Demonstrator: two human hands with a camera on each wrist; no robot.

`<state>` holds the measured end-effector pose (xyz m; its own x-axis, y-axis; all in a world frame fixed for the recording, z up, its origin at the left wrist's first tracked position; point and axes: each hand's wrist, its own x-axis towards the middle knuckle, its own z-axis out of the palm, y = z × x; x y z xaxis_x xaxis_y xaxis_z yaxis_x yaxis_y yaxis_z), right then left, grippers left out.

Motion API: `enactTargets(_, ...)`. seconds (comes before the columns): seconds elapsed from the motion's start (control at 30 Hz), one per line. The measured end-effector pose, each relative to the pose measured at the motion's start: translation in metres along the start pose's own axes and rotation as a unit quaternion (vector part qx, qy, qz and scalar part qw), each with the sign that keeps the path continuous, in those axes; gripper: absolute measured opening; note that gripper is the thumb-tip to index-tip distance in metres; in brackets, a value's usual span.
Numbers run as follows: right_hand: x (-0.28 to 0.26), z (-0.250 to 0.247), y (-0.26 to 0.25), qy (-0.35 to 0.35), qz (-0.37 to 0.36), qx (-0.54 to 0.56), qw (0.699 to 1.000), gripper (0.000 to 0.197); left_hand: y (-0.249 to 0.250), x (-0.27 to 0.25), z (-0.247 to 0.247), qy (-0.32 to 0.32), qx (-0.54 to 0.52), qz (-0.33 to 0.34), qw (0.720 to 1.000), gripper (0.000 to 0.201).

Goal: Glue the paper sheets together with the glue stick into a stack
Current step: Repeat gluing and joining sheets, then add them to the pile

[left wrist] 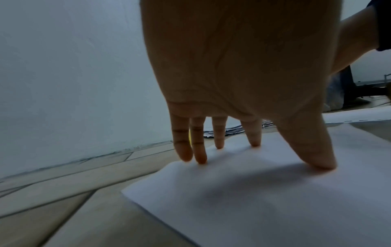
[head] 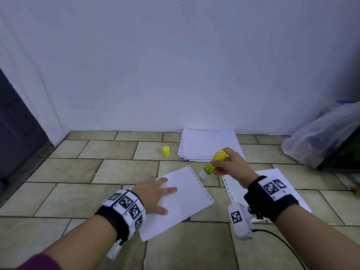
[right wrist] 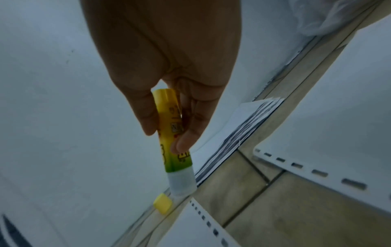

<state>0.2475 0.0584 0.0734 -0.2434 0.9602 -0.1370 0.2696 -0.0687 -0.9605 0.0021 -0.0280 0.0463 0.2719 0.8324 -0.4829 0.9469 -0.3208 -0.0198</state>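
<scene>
The left hand (head: 153, 193) lay flat, fingers straight, pressing a sheet (head: 185, 203) on the floor (head: 78, 191). Just above its far corner, the right hand (head: 231, 164) pinched the open glue stick (head: 213, 161), tip down. Another sheet (head: 282, 180) lay beside. The cap (head: 166, 151) stood near the pile (head: 206, 145) by the wall (head: 175, 65).

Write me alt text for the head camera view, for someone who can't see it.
A person's right hand holds an uncapped glue stick above a tiled floor, while the left hand presses flat on a punched paper sheet. Its yellow cap stands beside a paper pile by the wall; another sheet lies under the right wrist.
</scene>
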Motion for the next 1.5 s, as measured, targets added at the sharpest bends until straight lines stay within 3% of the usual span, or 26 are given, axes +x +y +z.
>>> enactTargets(0.13,0.017,0.028,0.003,0.005,-0.025,-0.095,0.995,0.021,0.002,0.002,0.001,0.044,-0.001,0.018,0.999,0.074)
enactTargets(0.27,0.032,0.055,0.000,-0.010,-0.059,-0.190,0.980,0.026,0.006,0.003,-0.001,0.027,-0.041,0.021,0.999,0.076)
enactTargets(0.57,0.049,0.085,-0.013,-0.059,-0.062,-0.277,0.957,0.024,0.006,0.001,0.000,0.021,-0.041,0.012,0.999,0.077)
enactTargets(0.83,0.031,0.065,-0.023,-0.138,-0.067,-0.415,0.897,0.034,0.005,0.003,-0.005,0.017,-0.040,0.016,0.999,0.077)
enactTargets(1.2,-0.008,0.024,-0.019,-0.186,-0.031,-0.472,0.861,0.034,-0.002,0.008,-0.006,0.002,-0.023,0.032,0.999,0.063)
enactTargets(1.27,-0.007,0.018,-0.018,-0.178,-0.016,-0.439,0.881,0.029,-0.002,0.008,-0.007,0.010,-0.015,0.027,0.999,0.063)
enactTargets(1.4,-0.003,0.006,-0.018,-0.080,0.020,-0.160,0.984,0.020,0.001,0.001,-0.008,0.039,-0.003,0.006,0.999,0.064)
enactTargets(1.5,-0.002,0.005,-0.021,-0.041,0.043,0.003,0.998,0.019,-0.001,-0.001,0.001,0.054,-0.039,0.011,0.998,0.065)
